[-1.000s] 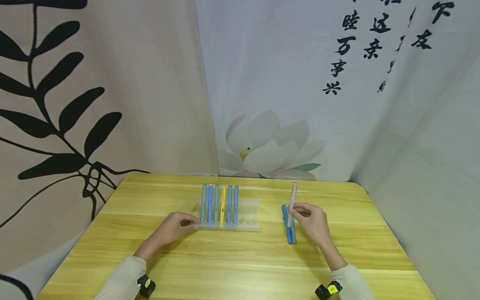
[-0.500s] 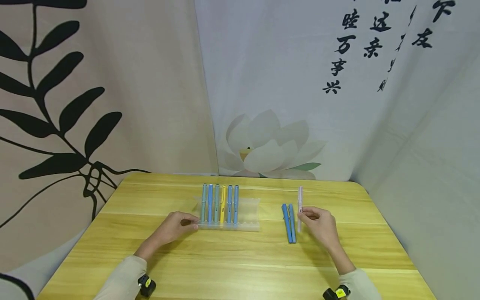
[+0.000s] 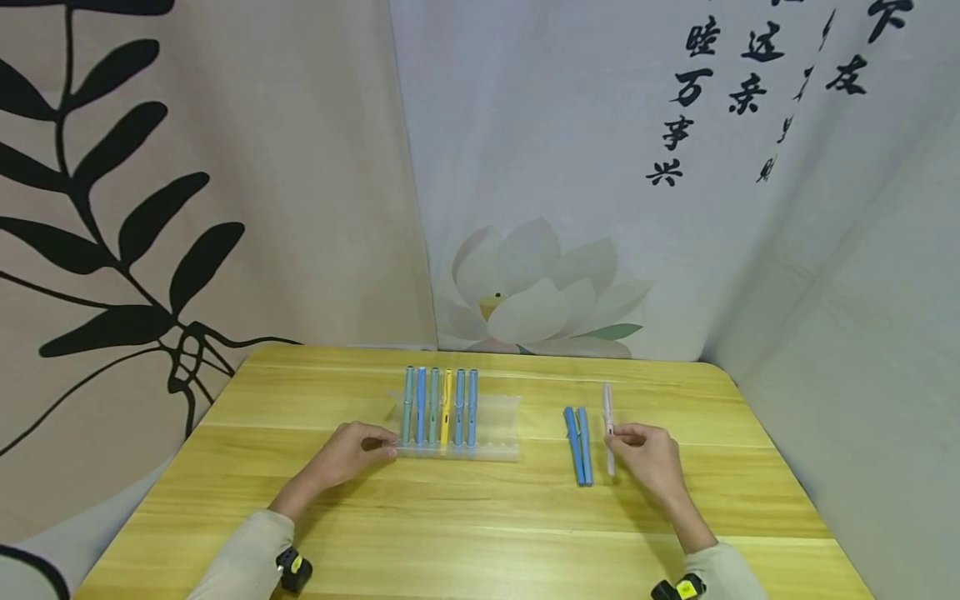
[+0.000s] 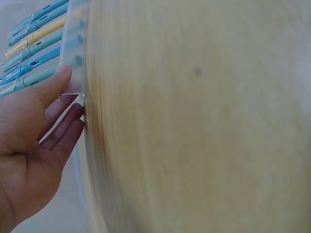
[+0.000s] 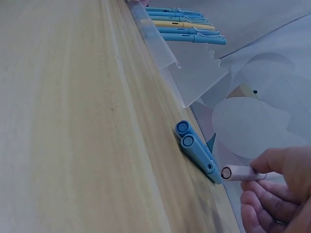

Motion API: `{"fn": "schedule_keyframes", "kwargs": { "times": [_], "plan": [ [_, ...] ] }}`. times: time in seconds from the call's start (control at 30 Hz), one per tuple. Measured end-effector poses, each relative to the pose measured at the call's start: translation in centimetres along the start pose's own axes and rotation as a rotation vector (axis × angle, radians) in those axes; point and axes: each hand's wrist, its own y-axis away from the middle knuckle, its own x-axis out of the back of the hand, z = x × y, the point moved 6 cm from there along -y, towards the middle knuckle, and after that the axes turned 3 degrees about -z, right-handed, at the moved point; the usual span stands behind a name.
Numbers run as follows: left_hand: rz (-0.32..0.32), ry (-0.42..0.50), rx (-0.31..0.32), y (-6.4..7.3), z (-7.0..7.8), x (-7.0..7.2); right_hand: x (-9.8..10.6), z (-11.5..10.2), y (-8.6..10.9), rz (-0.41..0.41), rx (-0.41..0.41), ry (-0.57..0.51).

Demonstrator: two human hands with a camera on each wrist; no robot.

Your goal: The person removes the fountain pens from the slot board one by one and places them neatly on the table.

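Pinching pale pen (image 3: 608, 408), both ends jutting out: right hand (image 3: 651, 458); left hand (image 3: 348, 454) gripping rack (image 3: 497, 425) end.

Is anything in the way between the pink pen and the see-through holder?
Yes: two blue pens lie on the table between the pale pink pen and the clear holder. Lifting it over them would probably work.

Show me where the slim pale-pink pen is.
In the head view, the slim pale-pink pen is pinched in the person's right hand, right of two slim blue pens.
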Motion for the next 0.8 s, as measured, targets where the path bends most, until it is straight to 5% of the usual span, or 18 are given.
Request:
{"fn": "schedule_keyframes", "kwargs": {
  "times": [0.8],
  "plan": [
    [-0.006, 0.000, 0.006, 0.03, 0.09, 0.04, -0.96, 1.05, -0.23, -0.031, -0.036, 0.133]
  ]
}}
